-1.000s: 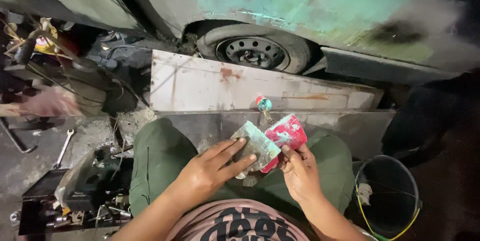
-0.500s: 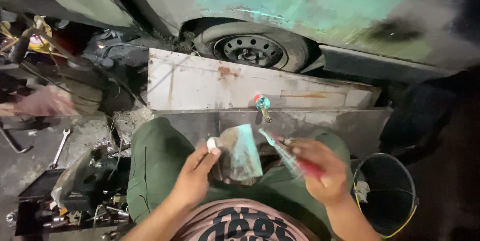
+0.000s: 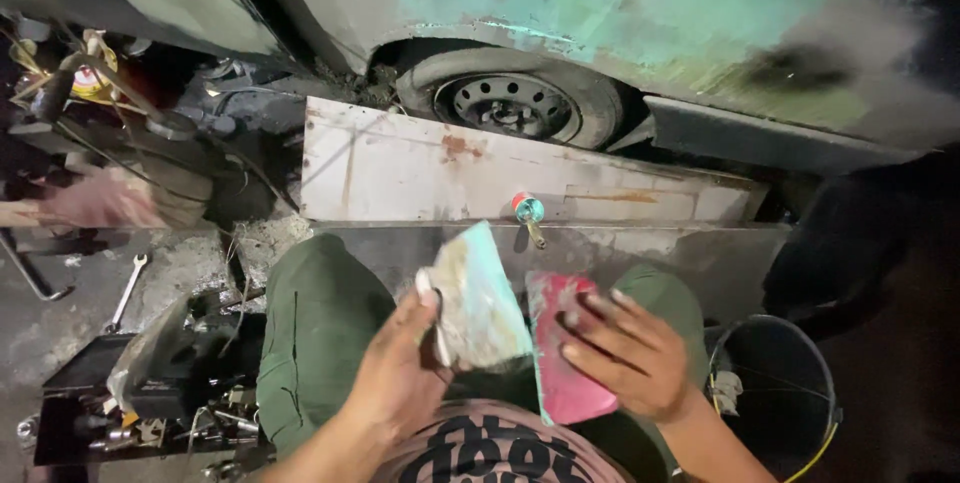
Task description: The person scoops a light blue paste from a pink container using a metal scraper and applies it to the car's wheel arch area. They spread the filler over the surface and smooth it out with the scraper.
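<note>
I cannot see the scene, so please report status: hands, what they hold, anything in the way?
Left hand grips pale teal-smeared pad. Right hand holds red sheet, fingers spread on it. Both over lap; metal panel ahead, nothing between.

Worn, matt sandpaper sheet (image 3: 480,303); red pad (image 3: 565,363) looks smooth; panel (image 3: 400,168) is rusty metal.
</note>
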